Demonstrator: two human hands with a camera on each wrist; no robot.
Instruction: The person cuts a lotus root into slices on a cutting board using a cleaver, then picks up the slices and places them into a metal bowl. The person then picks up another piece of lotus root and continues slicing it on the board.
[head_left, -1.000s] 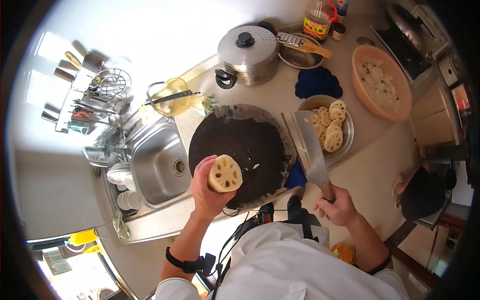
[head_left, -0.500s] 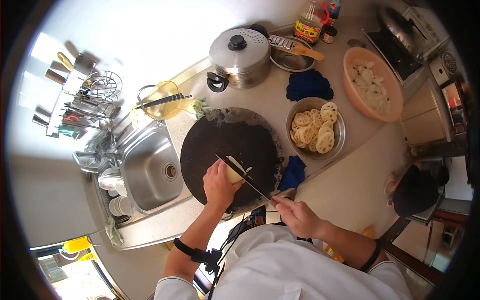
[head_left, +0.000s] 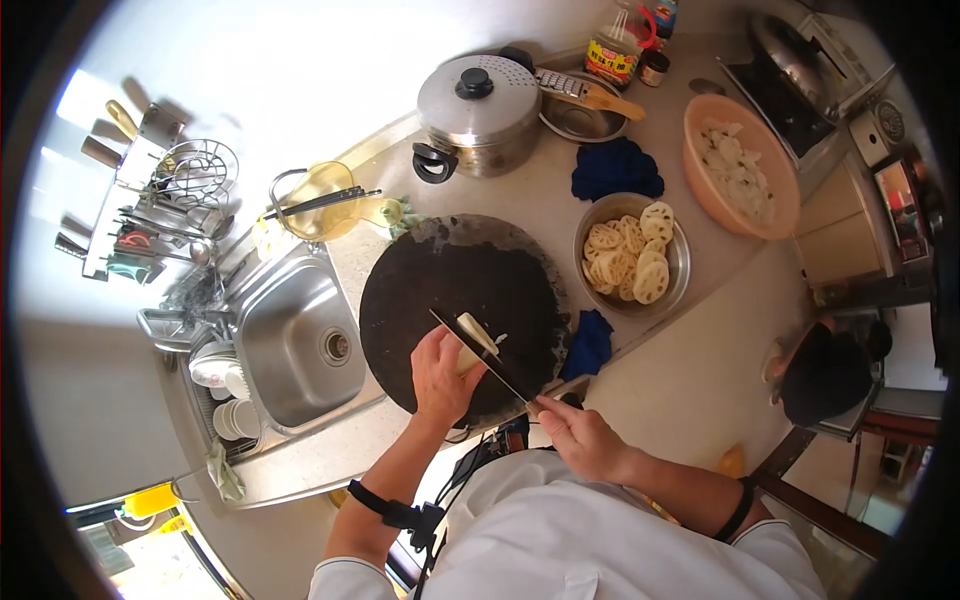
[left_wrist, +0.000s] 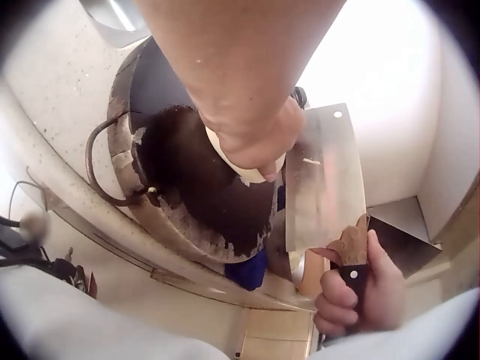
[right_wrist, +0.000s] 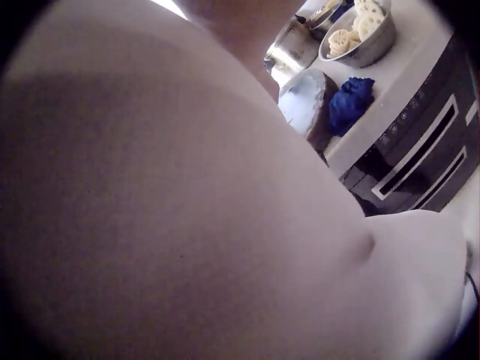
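Observation:
My left hand (head_left: 440, 380) grips a peeled lotus root (head_left: 467, 360) on the round, dark chopping block (head_left: 440, 270). The right hand (head_left: 588, 442) holds a cleaver (head_left: 510, 378) by its handle, and the blade crosses the root just beside the left fingers. On the blade's far side shows a pale slice (head_left: 478, 330) of the root. In the left wrist view the broad cleaver blade (left_wrist: 322, 180) faces the camera, while the left hand (left_wrist: 262, 146) covers most of the root. Skin fills most of the right wrist view, hiding the right hand there.
Right of the block stands a steel bowl (head_left: 684, 262) of lotus slices, between two blue cloths (head_left: 588, 345). Behind are a lidded pot (head_left: 480, 120), a grater (head_left: 565, 86) and a pink basin (head_left: 700, 190). A sink (head_left: 300, 340) lies to the left.
The right hand brought the cleaver leftward from beside the bowl onto the root, and the left hand laid the root on the block. Lately the blade sank lower and a slice leans away.

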